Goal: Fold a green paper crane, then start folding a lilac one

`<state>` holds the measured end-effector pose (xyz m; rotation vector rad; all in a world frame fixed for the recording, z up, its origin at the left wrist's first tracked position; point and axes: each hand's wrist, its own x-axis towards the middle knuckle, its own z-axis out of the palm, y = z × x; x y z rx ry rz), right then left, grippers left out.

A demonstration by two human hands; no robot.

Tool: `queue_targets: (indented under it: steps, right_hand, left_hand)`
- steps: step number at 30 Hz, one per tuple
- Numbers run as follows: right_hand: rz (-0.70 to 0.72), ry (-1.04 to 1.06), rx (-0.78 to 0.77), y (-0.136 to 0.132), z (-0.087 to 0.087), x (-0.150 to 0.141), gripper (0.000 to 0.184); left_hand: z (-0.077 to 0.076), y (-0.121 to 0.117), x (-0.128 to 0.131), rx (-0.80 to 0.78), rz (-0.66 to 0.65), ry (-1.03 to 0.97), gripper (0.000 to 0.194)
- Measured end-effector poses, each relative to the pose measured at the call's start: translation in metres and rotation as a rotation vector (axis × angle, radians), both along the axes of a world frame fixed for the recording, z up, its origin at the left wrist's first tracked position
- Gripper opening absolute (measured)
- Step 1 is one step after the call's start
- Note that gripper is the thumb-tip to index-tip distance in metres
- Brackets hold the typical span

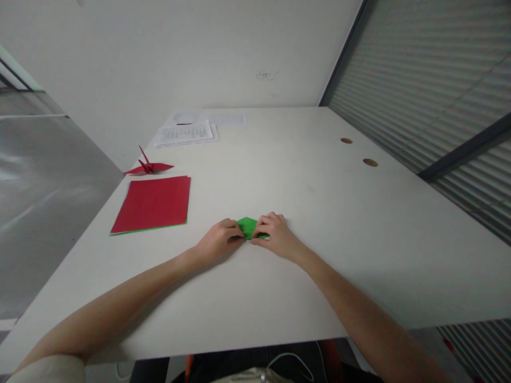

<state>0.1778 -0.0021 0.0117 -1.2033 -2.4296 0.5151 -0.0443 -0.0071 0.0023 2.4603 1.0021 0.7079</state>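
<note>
A small folded green paper (248, 226) lies on the white table (327, 234), pinched from both sides. My left hand (219, 240) presses its left edge with curled fingers. Curled over the paper's right side, my right hand (275, 234) has its fingertips closed on the fold. Most of the paper's lower part is hidden under my fingers.
A stack of red square sheets (154, 204) with a green sheet beneath lies to the left. A red paper crane (148, 167) stands behind it near the table's left edge. Printed white papers (187, 132) lie at the back. Two round holes (370, 162) sit at the right.
</note>
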Motion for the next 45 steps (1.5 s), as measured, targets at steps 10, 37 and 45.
queue_targets:
  steps: [10,37,45]
  right_hand:
    - [-0.272,0.029,-0.076,-0.002,-0.015,-0.012,0.020]
    - [-0.416,0.044,-0.016,-0.005,-0.015,-0.014,0.035]
    - [-0.470,-0.049,-0.046,-0.006,-0.008,-0.006,0.034]
  left_hand:
    - [0.007,0.004,-0.001,-0.159,0.175,0.060,0.024]
    - [-0.003,0.006,0.001,-0.019,0.178,0.183,0.023]
    - [-0.005,0.006,-0.001,-0.011,0.153,0.180,0.026]
